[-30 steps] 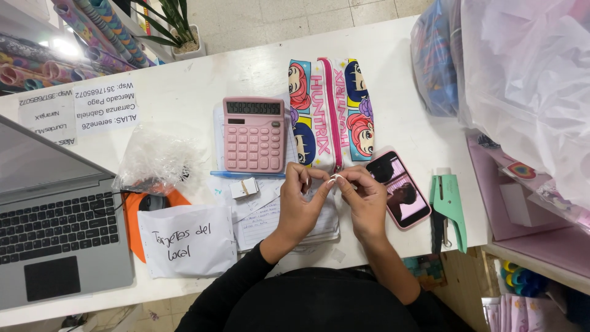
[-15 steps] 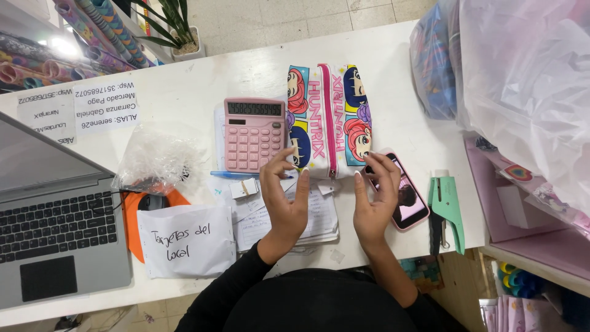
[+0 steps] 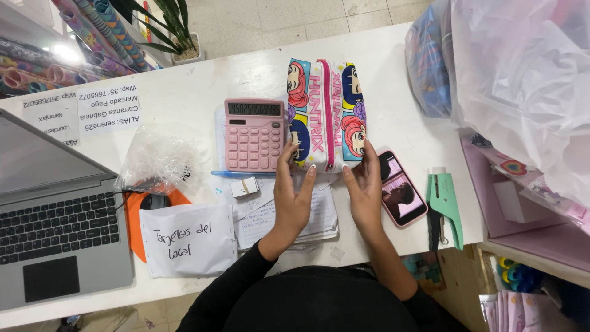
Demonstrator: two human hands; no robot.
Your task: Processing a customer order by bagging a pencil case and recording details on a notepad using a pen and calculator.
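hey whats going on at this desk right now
A person at a white desk has both hands on a colourful cartoon pencil case. The left hand touches its near left corner, the right hand its near right corner. A pink calculator lies to its left, a phone to its right, papers under the hands.

A stationery shop counter: gift-wrap rolls (image 3: 92,37), pink calculator (image 3: 253,134), laptop (image 3: 55,215), bagged stock (image 3: 522,80).
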